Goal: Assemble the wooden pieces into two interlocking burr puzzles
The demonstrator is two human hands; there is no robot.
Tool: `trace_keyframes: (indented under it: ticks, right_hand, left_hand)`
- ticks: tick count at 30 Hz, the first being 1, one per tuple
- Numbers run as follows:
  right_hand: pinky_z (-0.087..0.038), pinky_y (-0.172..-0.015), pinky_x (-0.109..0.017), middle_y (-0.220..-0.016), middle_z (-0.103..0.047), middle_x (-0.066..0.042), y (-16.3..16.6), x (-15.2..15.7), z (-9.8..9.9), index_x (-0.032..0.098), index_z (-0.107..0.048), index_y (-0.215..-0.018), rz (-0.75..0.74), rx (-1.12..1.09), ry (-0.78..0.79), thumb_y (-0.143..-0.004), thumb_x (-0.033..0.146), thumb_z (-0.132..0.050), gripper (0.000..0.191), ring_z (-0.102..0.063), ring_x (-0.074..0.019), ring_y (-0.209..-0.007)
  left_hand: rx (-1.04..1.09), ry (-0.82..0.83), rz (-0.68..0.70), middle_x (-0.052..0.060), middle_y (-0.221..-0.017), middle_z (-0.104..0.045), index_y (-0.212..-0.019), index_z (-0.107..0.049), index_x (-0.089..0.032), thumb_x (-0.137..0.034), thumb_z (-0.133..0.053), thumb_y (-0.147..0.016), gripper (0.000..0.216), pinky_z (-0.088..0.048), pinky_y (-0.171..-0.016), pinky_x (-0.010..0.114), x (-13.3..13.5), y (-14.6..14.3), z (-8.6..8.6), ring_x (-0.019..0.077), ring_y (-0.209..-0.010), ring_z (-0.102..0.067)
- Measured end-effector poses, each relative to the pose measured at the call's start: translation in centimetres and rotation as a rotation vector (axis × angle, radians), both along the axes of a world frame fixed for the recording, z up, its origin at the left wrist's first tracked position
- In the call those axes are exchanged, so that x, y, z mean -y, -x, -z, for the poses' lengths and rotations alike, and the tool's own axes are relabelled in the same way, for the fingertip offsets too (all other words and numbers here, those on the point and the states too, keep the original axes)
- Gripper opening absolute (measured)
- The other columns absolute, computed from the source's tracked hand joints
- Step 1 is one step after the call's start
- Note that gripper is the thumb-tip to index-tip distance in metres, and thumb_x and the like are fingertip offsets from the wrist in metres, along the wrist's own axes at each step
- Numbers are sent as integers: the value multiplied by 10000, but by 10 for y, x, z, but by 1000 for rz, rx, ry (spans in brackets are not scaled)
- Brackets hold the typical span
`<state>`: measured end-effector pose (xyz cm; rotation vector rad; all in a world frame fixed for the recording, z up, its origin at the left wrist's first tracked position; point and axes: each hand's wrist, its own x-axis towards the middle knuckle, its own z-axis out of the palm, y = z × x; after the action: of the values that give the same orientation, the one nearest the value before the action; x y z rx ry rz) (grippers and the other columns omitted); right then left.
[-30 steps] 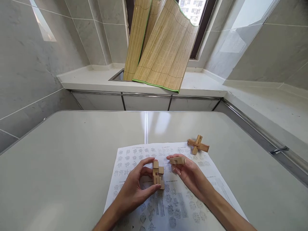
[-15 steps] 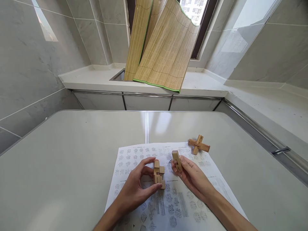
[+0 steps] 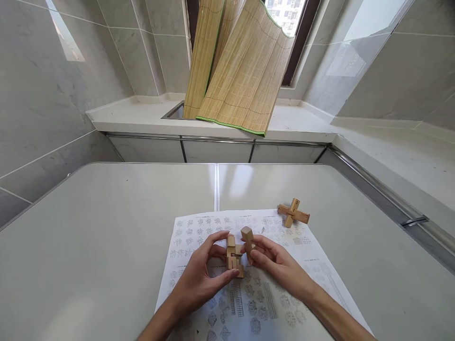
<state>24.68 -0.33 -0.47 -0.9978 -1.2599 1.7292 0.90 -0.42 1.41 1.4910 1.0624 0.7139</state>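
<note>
Handling note: we hold two items over the printed white paper sheet (image 3: 263,289), which lies at the near edge of the pale grey table (image 3: 106,227), about midway along it. Our left hand (image 3: 199,279) clasps the partly built cluster of pale wooden notched blocks (image 3: 233,259), thumb on its far side and fingertips on its near side. Our right hand (image 3: 273,263) pinches the single pale wooden notched bar (image 3: 247,239) by its lower half, just beside the cluster and touching or nearly touching it; we cannot tell which.

We judge both items light, rigid and dry, with smooth sawn faces that could slip under a loose pinch. The cluster looks loosely interlocked, so we judge that the grip belongs across opposite faces, pressing the blocks together. The bar is best taken on its flat sides, clear of the notch.

The bar's long axis stands nearly upright, its square upper end tilted slightly toward the far edge. The cluster's tallest block also stands upright.

A finished brown wooden cross-shaped burr puzzle (image 3: 293,213) rests near the far right corner of the sheet, well apart from both hands.
</note>
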Motion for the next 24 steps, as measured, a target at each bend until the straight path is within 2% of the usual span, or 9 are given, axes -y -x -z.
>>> trace_keyframes:
  ticks: [2,5,8,11,14,19,24]
  right_hand:
    - [-520,-997,-419,-1094,-709,-65,1,0,3,264,-658,-1211,5,2,-10,-925,555,-759,420,-660,-235,-1033]
    - [-557,-898,-396,-1048,-729,-66,1,1,6,255,-678,-1140,2,35,-9,-912,546,-775,382,-683,-247,-1016]
    - [-561,-892,-390,-1088,-747,-75,2,1,5,253,-716,-1144,-27,52,-15,-912,553,-769,383,-688,-264,-1068]
    - [-559,-837,-354,-1099,-750,-70,2,1,3,254,-738,-1153,-38,48,-32,-919,551,-763,379,-691,-236,-988]
    - [-538,-739,-309,-992,-727,-42,3,2,2,244,-723,-1104,-5,40,-27,-914,533,-779,351,-651,-180,-818]
    - [-529,-702,-302,-859,-659,-9,4,3,1,231,-685,-1044,-6,44,-14,-903,544,-787,358,-609,-164,-739]
    - [-518,-686,-286,-852,-642,-2,4,3,0,234,-674,-1046,-19,35,-6,-901,547,-788,363,-596,-156,-731]
  left_hand:
    - [8,0,3,44,-1125,-771,-1465,-439,-302,-328,-792,-889,677,-491,-1109,487,0,-1,-2,258,-1108,-723]
    - [4,-6,0,37,-1101,-772,-1457,-450,-304,-354,-807,-881,680,-491,-1100,484,0,-1,-2,259,-1097,-726]
    - [-12,-19,-10,21,-1056,-764,-1451,-461,-312,-380,-820,-872,685,-495,-1085,475,0,-1,0,251,-1067,-723]
    - [-27,-38,-10,15,-1055,-755,-1454,-463,-326,-392,-831,-863,699,-500,-1072,470,0,0,3,245,-1050,-713]
    - [-51,-79,2,27,-1156,-745,-1449,-475,-341,-351,-844,-852,702,-499,-1073,462,1,1,4,241,-1062,-705]
    - [-62,-177,36,31,-1443,-625,-1429,-499,-378,-289,-857,-837,699,-507,-1073,424,2,2,6,225,-1116,-669]
    - [-33,-197,59,49,-1468,-607,-1425,-506,-366,-282,-860,-835,693,-510,-1077,426,2,2,7,230,-1120,-661]
